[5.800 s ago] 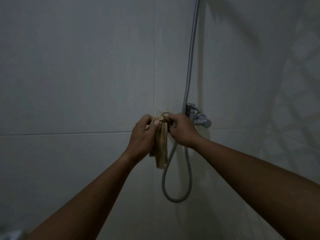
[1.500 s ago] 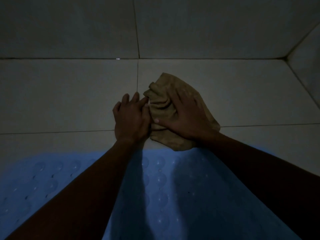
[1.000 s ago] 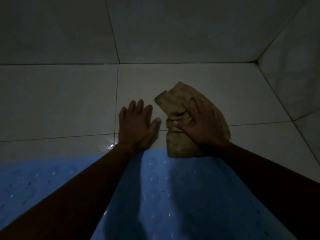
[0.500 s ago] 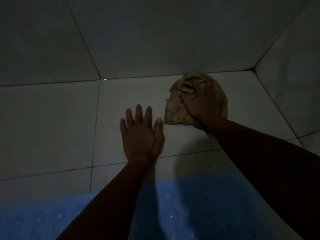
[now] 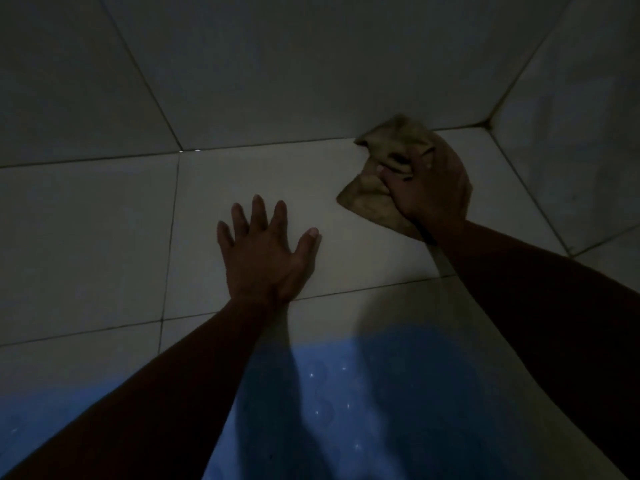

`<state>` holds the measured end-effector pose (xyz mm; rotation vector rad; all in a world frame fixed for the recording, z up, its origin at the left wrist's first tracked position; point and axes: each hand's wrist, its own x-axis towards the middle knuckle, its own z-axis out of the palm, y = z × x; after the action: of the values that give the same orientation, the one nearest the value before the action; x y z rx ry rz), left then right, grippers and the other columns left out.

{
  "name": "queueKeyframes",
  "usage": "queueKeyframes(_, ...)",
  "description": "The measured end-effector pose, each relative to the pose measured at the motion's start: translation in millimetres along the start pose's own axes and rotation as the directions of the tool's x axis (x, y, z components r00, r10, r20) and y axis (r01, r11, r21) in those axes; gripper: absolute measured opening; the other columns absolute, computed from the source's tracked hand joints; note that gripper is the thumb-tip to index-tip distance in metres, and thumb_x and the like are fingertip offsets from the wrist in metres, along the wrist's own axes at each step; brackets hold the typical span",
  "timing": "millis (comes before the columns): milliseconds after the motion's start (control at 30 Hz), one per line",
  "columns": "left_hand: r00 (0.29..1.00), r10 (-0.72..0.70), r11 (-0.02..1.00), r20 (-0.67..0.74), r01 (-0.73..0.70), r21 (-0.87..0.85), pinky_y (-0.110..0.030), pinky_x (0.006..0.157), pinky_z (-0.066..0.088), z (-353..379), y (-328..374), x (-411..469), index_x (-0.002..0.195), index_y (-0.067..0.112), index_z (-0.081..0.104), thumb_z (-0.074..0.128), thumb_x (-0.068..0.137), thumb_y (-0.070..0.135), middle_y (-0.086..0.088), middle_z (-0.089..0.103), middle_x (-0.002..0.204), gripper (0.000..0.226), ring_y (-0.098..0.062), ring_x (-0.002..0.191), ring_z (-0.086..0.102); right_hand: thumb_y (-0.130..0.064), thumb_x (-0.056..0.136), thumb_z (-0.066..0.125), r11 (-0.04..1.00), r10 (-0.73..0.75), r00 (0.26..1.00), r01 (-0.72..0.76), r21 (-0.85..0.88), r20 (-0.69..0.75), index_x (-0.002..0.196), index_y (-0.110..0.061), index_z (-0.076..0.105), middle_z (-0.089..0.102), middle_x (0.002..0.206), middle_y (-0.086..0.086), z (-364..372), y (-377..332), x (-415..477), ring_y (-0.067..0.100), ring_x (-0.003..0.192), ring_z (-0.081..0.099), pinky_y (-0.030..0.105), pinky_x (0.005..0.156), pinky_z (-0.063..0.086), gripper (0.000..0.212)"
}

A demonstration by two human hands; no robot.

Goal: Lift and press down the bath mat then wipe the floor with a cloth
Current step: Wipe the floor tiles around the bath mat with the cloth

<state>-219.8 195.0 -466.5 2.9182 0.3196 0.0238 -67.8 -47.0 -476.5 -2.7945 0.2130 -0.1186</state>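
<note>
A tan crumpled cloth lies on the pale tiled floor against the back wall, close to the right corner. My right hand is bunched on top of it, gripping its folds and pressing it to the tiles. My left hand rests flat on the floor, fingers spread, holding nothing, a short way left of the cloth. The blue bath mat with round bumps lies flat on the floor below both forearms, its far edge a little behind my left wrist.
Tiled walls rise just beyond the cloth and meet at a corner at the upper right. Dark grout lines cross the floor. The room is dim.
My right hand has pushed the cloth away from the mat's edge, up to the back wall and rightward toward the corner. My left hand let go of the cloth and lies flat, fingers spread wider.
</note>
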Motion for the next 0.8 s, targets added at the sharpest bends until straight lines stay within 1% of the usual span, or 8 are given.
queueKeyframes(67, 0.996, 0.033, 0.998, -0.077, -0.028, 0.064, -0.057, 0.120, 0.003, -2.5, 13.3, 0.4, 0.150, 0.025, 0.035, 0.015, 0.093, 0.070, -0.008, 0.027, 0.160, 0.075, -0.037, 0.150, 0.009, -0.089, 0.077, 0.032, 1.000, 0.009, 1.000, -0.009, 0.001, 0.020, 0.154, -0.041, 0.024, 0.011, 0.166, 0.011, -0.3, -2.6, 0.8, 0.031, 0.152, 0.007, 0.054, 0.122, 0.002, 0.092)
queueKeyframes(167, 0.980, 0.200, 0.969, -0.008, -0.199, -0.148, -0.056, 0.119, 0.007, 0.1, 77.6, 29.1, 0.147, 0.024, 0.043, 0.011, 0.095, 0.057, -0.005, 0.045, 0.151, 0.070, -0.037, 0.147, 0.020, -0.091, 0.076, 0.033, 0.999, -0.027, 0.996, 0.029, -0.020, 0.089, 0.154, -0.044, 0.021, 0.006, 0.167, 0.009, -4.8, 2.6, 13.4, 0.030, 0.153, 0.004, 0.054, 0.120, 0.000, 0.092)
queueKeyframes(233, 0.970, 0.221, 0.931, 0.099, -0.180, -0.317, -0.056, 0.119, 0.002, 8.6, 119.4, 43.0, 0.151, 0.025, 0.037, 0.012, 0.100, 0.054, -0.003, 0.038, 0.156, 0.064, -0.033, 0.149, 0.013, -0.090, 0.077, 0.034, 0.990, -0.122, 0.988, 0.128, -0.064, 0.095, 0.152, -0.046, 0.024, 0.010, 0.166, 0.004, -10.4, 19.4, 27.7, 0.026, 0.153, 0.009, 0.054, 0.120, 0.006, 0.088)
queueKeyframes(267, 0.975, 0.193, 0.933, 0.114, -0.146, -0.328, -0.056, 0.119, -0.001, 15.0, 129.6, 46.1, 0.151, 0.025, 0.035, 0.012, 0.099, 0.057, -0.002, 0.032, 0.159, 0.065, -0.031, 0.151, 0.009, -0.090, 0.077, 0.034, 0.981, -0.169, 0.983, 0.175, -0.083, 0.076, 0.151, -0.045, 0.027, 0.015, 0.166, 0.001, -13.4, 29.6, 37.7, 0.024, 0.152, 0.012, 0.054, 0.120, 0.011, 0.087)
queueKeyframes(333, 0.983, 0.172, 0.962, 0.064, -0.153, -0.228, -0.056, 0.119, -0.003, 27.5, 134.8, 46.5, 0.153, 0.026, 0.032, 0.008, 0.094, 0.068, 0.000, 0.022, 0.163, 0.076, -0.029, 0.152, 0.004, -0.092, 0.075, 0.032, 0.975, -0.185, 0.982, 0.188, -0.115, 0.036, 0.149, -0.044, 0.032, 0.023, 0.163, -0.002, -16.8, 51.2, 61.4, 0.022, 0.151, 0.017, 0.055, 0.119, 0.017, 0.089)
queueKeyframes(500, 0.978, 0.207, 0.972, 0.023, -0.203, -0.121, -0.056, 0.120, -0.003, 34.9, 131.9, 51.5, 0.157, 0.029, 0.020, 0.010, 0.090, 0.078, 0.001, 0.009, 0.166, 0.083, -0.026, 0.153, -0.004, -0.100, 0.065, 0.021, 0.993, -0.037, 0.995, 0.027, -0.111, -0.091, 0.142, -0.036, 0.046, 0.039, 0.154, 0.003, -14.1, 61.1, 88.8, 0.024, 0.143, 0.034, 0.054, 0.114, 0.029, 0.103)
queueKeyframes(633, 0.977, 0.209, 0.973, 0.030, -0.205, -0.106, -0.057, 0.120, -0.001, 34.5, 136.4, 45.8, 0.157, 0.028, 0.020, 0.009, 0.092, 0.076, 0.000, 0.010, 0.166, 0.081, -0.027, 0.152, -0.003, -0.091, 0.073, 0.035, 0.992, 0.120, 0.987, -0.123, -0.019, -0.110, 0.152, -0.024, 0.034, 0.024, 0.163, 0.008, -15.6, 58.8, 86.9, 0.026, 0.151, 0.016, 0.050, 0.121, 0.010, 0.104)
queueKeyframes(800, 0.974, 0.226, 0.968, 0.027, -0.221, -0.118, -0.058, 0.119, 0.001, 33.7, 136.8, 48.7, 0.156, 0.026, 0.021, 0.009, 0.093, 0.072, -0.001, 0.012, 0.166, 0.079, -0.029, 0.152, -0.001, -0.086, 0.078, 0.037, 0.981, 0.192, 0.973, -0.191, 0.021, -0.130, 0.157, -0.022, 0.024, 0.015, 0.165, 0.008, -16.9, 54.5, 80.4, 0.026, 0.152, 0.009, 0.048, 0.122, 0.003, 0.102)
